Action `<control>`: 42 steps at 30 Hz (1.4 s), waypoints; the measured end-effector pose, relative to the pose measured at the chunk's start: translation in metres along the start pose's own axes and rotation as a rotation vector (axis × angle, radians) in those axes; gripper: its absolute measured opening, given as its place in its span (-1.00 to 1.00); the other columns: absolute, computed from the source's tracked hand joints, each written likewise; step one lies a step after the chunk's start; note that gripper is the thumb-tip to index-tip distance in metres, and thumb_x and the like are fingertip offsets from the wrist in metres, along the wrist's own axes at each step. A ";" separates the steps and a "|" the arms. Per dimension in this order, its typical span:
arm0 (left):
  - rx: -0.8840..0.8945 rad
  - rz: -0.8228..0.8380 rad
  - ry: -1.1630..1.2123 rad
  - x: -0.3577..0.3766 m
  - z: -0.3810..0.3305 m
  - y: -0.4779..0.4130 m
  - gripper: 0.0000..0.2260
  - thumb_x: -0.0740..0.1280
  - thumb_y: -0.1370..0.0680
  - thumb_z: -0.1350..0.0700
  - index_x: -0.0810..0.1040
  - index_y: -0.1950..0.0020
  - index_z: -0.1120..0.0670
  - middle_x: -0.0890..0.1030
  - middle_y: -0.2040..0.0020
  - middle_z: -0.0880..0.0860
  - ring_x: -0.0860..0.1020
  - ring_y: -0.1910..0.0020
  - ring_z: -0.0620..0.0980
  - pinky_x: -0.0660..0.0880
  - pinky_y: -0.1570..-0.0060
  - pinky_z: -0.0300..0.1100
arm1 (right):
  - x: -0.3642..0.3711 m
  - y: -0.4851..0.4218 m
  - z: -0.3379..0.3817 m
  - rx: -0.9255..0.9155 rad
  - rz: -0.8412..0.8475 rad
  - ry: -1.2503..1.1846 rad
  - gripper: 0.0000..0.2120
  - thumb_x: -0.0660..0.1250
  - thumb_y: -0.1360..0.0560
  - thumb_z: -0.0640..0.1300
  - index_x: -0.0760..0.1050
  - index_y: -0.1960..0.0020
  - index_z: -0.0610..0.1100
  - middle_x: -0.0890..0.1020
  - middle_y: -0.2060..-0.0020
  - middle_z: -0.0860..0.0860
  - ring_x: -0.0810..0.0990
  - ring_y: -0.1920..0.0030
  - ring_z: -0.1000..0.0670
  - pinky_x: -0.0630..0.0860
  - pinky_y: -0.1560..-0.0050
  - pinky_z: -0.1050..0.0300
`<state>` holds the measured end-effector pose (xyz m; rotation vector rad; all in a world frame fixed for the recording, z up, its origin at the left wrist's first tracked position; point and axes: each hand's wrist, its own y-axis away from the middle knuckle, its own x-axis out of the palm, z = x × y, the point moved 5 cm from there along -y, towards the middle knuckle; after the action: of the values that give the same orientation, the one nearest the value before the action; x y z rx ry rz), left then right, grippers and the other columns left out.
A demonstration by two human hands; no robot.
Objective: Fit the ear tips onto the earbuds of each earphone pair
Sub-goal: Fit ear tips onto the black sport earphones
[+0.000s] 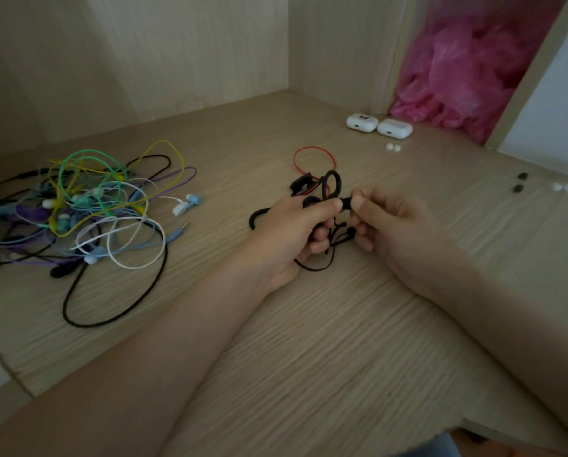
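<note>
At the middle of the wooden desk (309, 324) my left hand (289, 232) grips a black earphone pair with ear hooks (330, 186), its cable bunched under the fingers. My right hand (380, 219) pinches a small black ear tip (346, 204) against the earbud held at my left fingertips. A red cable loop (314, 156) lies just behind the black earphones. Two loose dark ear tips (520, 182) and two white ear tips (563, 187) lie on the desk to the right. Another two white tips (393, 147) sit further back.
A tangled pile of coloured wired earphones (85, 206) covers the left of the desk. Two white earbud cases (378, 125) stand at the back right, in front of a pink plastic bag (467, 70). Wooden walls close the desk at the back.
</note>
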<state>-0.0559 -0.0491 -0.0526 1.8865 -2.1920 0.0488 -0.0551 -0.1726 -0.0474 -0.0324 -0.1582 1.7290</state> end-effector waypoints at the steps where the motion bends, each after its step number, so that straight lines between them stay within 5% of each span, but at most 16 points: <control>1: 0.012 -0.009 -0.017 0.000 0.000 0.000 -0.75 0.30 -0.55 0.24 0.44 0.34 0.13 0.41 0.48 -0.02 0.31 0.55 -0.17 0.23 0.60 -0.34 | -0.001 0.001 0.001 -0.008 -0.026 0.033 -0.82 0.18 -0.58 -0.26 0.47 0.17 -0.14 0.48 0.45 0.06 0.38 0.42 0.13 0.34 0.46 0.29; 13: 0.166 -0.114 -0.232 0.003 0.002 0.004 -0.79 0.28 -0.57 0.13 0.42 0.26 0.10 0.39 0.46 -0.02 0.33 0.52 -0.12 0.28 0.51 -0.25 | 0.001 0.008 0.013 -0.169 -0.164 0.483 -0.85 0.22 -0.57 -0.18 0.46 0.17 -0.05 0.48 0.44 0.14 0.40 0.43 0.21 0.36 0.36 0.37; 15: 0.165 -0.083 -0.194 0.004 0.001 0.005 -0.79 0.27 -0.58 0.14 0.43 0.26 0.11 0.39 0.44 -0.01 0.33 0.51 -0.13 0.28 0.51 -0.26 | -0.001 0.007 0.010 -0.125 -0.168 0.392 -0.85 0.20 -0.58 -0.20 0.46 0.16 -0.08 0.48 0.43 0.10 0.40 0.43 0.17 0.37 0.37 0.35; 20: 0.066 0.046 0.062 0.008 -0.004 0.007 -0.76 0.25 -0.59 0.21 0.42 0.29 0.15 0.40 0.50 -0.04 0.31 0.56 -0.18 0.25 0.57 -0.35 | 0.002 0.001 0.003 0.109 0.052 -0.302 -0.93 0.20 -0.49 -0.23 0.45 0.14 -0.18 0.48 0.44 0.04 0.42 0.42 0.15 0.38 0.44 0.32; 23: 0.020 0.101 0.160 0.010 -0.005 0.006 -0.74 0.22 -0.59 0.23 0.39 0.31 0.17 0.38 0.55 -0.03 0.29 0.61 -0.18 0.23 0.61 -0.38 | 0.005 0.001 0.004 0.155 0.124 -0.403 -0.92 0.22 -0.40 -0.20 0.46 0.23 -0.16 0.46 0.44 0.03 0.41 0.44 0.15 0.37 0.47 0.32; 34: 0.033 0.011 0.056 0.005 0.001 0.001 -0.76 0.26 -0.57 0.24 0.43 0.31 0.15 0.39 0.47 -0.02 0.31 0.56 -0.18 0.24 0.61 -0.36 | 0.000 0.000 -0.001 0.039 -0.087 -0.029 -0.86 0.19 -0.56 -0.29 0.46 0.15 -0.19 0.43 0.43 -0.01 0.39 0.45 0.12 0.34 0.56 0.26; 42: 0.038 -0.037 0.017 0.004 0.002 0.000 -0.77 0.28 -0.56 0.24 0.44 0.30 0.14 0.41 0.45 -0.02 0.32 0.56 -0.18 0.24 0.60 -0.35 | -0.002 0.001 0.000 0.034 -0.073 -0.047 -0.87 0.20 -0.56 -0.28 0.47 0.14 -0.17 0.42 0.40 0.01 0.37 0.41 0.14 0.32 0.52 0.29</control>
<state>-0.0565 -0.0531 -0.0533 1.9395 -2.1591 0.1005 -0.0559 -0.1745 -0.0477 0.0385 -0.1622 1.6598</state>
